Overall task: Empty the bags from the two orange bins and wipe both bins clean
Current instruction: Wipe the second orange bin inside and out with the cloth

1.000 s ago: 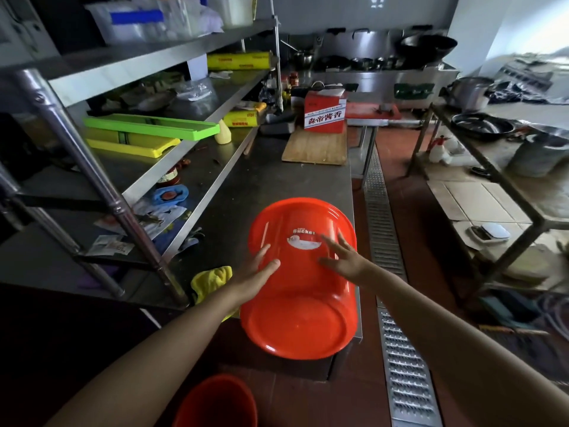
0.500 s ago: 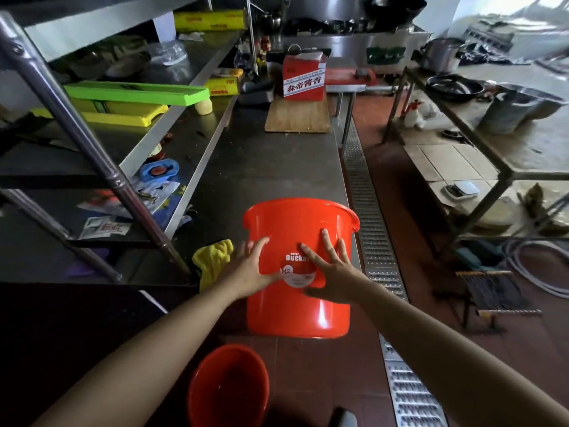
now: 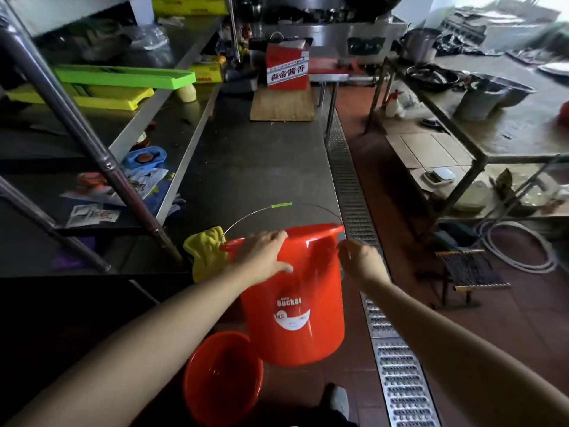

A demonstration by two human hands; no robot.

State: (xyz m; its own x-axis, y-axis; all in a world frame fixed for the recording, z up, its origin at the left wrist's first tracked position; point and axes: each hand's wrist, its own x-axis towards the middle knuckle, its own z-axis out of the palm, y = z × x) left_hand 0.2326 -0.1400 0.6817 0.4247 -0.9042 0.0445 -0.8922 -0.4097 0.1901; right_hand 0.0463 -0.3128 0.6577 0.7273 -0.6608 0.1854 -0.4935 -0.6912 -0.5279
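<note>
An upright orange bucket (image 3: 295, 306) with a white "Bucket" label hangs in front of the steel counter's (image 3: 255, 167) near end, above the floor. Its wire handle (image 3: 281, 205) stands raised over the rim. My left hand (image 3: 264, 257) grips the rim and upper wall on the left. My right hand (image 3: 357, 260) is closed at the right rim, where the wire handle joins. A second orange bucket (image 3: 221, 377) stands open and empty on the red floor, just below and to the left. A yellow cloth (image 3: 206, 251) lies on the counter's near corner, beside my left hand.
A steel shelf rack (image 3: 101, 155) with trays and packets borders the counter on the left. A wooden board (image 3: 281, 104) and a red box (image 3: 288, 67) sit at its far end. A floor drain grate (image 3: 378, 303) runs along the right, and my shoe (image 3: 337, 399) is beside the lower bucket.
The bucket lay on its side on the counter, was turned upright, and has now come down off the near end. Both hands moved from its wall up to the rim.
</note>
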